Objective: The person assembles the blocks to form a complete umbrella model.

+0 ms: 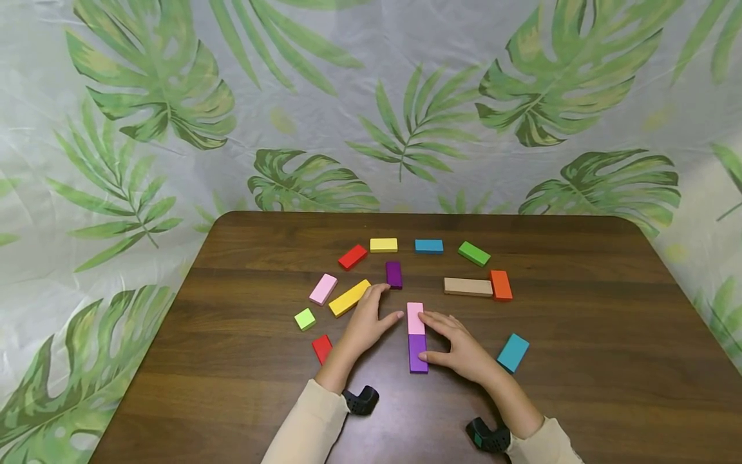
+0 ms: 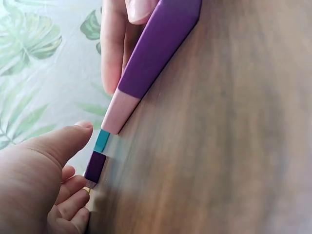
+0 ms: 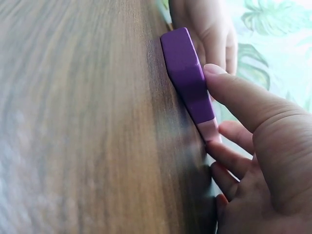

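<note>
A pink block (image 1: pixel 415 318) and a purple block (image 1: pixel 418 354) lie end to end in a line on the wooden table. My right hand (image 1: pixel 462 348) is along their right side: its thumb touches the purple block and its fingertips touch the pink one. In the right wrist view the thumb (image 3: pixel 234 90) rests against the purple block's side. To the left of the pair, my left hand (image 1: pixel 365 325) holds nothing, thumb and fingers spread. Its fingertips are near a dark purple block (image 1: pixel 393 275), partly over a long yellow block (image 1: pixel 348 299); contact cannot be told.
Loose blocks form an arc around the hands: red (image 1: pixel 352 257), yellow (image 1: pixel 384 245), blue (image 1: pixel 429 246), green (image 1: pixel 474 253), beige (image 1: pixel 467 287), orange (image 1: pixel 501 285), teal (image 1: pixel 513 352), pink (image 1: pixel 323 289), lime (image 1: pixel 304 319), and another red block (image 1: pixel 322 348) beside the left wrist. A leaf-patterned cloth (image 1: pixel 319 116) hangs behind.
</note>
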{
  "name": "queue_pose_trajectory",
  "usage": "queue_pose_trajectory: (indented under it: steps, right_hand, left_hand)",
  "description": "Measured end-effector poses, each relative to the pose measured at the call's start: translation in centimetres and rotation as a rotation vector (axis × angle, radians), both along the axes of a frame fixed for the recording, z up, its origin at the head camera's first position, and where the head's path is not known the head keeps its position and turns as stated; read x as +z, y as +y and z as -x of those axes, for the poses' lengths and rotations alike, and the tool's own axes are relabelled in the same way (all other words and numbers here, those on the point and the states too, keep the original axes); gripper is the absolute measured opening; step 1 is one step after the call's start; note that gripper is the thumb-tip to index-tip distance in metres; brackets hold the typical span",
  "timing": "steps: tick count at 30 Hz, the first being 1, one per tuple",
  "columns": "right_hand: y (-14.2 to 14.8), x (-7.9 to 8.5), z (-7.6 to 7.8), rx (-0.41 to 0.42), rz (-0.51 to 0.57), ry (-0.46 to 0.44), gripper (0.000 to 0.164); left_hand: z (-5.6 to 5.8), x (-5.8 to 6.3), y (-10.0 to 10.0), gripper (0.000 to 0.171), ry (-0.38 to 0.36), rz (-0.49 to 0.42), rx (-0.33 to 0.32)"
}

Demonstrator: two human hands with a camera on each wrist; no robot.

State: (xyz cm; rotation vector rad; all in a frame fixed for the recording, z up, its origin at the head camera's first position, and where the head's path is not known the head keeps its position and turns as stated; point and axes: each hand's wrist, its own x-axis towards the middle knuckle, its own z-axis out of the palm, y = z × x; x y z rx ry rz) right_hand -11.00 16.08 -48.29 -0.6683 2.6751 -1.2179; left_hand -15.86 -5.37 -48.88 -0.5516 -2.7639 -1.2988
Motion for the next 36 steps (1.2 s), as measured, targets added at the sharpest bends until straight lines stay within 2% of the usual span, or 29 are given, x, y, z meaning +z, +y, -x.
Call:
queue_pose_trajectory:
  steps: [9, 16, 25, 36]
  right_hand:
    - [0.1, -0.2, 0.0, 0.000, 0.007, 0.000, 0.072]
    - [0.0, -0.2, 0.0, 0.006, 0.003, 0.003, 0.072]
    - [0.1, -0.3, 0.0, 0.004, 0.008, -0.005, 0.072]
    - [0.1, -0.4, 0.1, 0.005, 0.009, 0.001, 0.072]
  left_hand:
    - [1.6, -0.2, -0.2, 0.058, -0.010, -0.018, 0.075]
    - [3.4, -0.2, -0.6, 0.066, -0.045, -0.029, 0.088]
    - [5.0, -0.1, -1.1, 0.074, -0.105, -0.007, 0.015]
    - [6.9, 0.5, -1.2, 0.076, -0.167, 0.033, -0.056]
